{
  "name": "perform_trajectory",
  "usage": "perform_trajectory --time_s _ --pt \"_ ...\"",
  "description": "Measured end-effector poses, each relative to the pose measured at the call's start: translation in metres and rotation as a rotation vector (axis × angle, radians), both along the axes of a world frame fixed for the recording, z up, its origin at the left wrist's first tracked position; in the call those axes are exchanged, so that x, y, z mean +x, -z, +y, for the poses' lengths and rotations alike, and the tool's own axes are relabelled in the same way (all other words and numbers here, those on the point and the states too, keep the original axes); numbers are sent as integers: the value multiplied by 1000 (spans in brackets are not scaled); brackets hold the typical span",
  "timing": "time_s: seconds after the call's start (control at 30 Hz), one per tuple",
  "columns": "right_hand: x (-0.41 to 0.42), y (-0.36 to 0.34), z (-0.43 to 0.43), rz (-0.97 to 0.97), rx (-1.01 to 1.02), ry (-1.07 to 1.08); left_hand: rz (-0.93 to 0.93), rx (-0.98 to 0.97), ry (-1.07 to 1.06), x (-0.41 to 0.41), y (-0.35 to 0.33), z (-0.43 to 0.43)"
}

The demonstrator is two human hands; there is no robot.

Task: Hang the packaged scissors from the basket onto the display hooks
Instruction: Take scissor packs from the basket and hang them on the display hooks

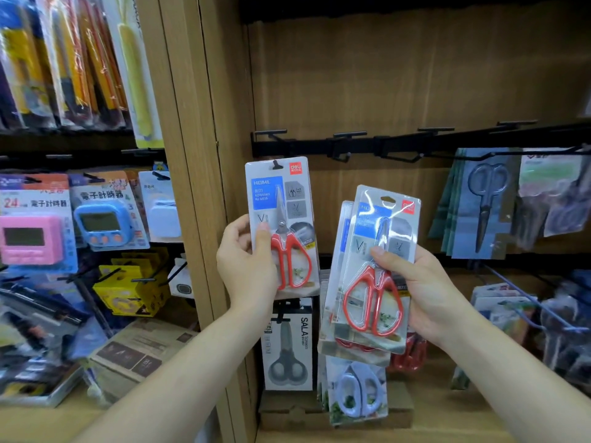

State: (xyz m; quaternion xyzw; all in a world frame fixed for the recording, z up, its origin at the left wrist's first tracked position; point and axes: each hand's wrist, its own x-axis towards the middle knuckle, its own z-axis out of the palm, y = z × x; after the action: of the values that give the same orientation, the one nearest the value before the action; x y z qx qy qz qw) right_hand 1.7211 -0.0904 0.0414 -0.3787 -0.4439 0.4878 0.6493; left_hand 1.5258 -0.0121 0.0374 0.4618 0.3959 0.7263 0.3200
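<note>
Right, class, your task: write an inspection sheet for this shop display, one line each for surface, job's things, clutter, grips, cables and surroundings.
Surface: wooden back panel with a black hook rail; several hooks bare.
Job's things: single red scissors pack, a hook tip at its hang hole; stack of red scissors packs beside it.
Clutter: grey scissors packs hanging at right; SALA scissors pack and blue scissors pack below.
Grips: left grip holds the single pack; right grip holds the stack.
Cables: nothing seen.
Surroundings: pink timer and blue timer hanging in the left bay.
</note>
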Motion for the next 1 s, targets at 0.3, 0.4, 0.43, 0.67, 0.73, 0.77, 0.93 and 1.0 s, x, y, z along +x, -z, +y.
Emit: perform_trajectory --time_s 0.3,0.4,0.43,0.67,0.73,0.77,0.93,1.0 --pt "6 7 5 -37 -26 84 806 406 -338 8 -5 8" --pt "11 10 7 -52 -48 113 994 289 -305 14 -18 24" --pt "13 12 7 -48 -55 118 1037 252 -301 16 -21 28" --pt "19 20 11 -1 -69 151 1290 83 -261 28 -33 76" --pt "19 22 12 9 -70 149 1338 -3 -243 35 -43 95" --pt "20 23 13 11 -68 144 1353 -32 -222 36 -47 104" --pt "20 23 13 -36 -39 111 1225 -84 43 32 -57 121" --pt "18 24 13 -80 -16 121 1051 22 36 24 -48 98"
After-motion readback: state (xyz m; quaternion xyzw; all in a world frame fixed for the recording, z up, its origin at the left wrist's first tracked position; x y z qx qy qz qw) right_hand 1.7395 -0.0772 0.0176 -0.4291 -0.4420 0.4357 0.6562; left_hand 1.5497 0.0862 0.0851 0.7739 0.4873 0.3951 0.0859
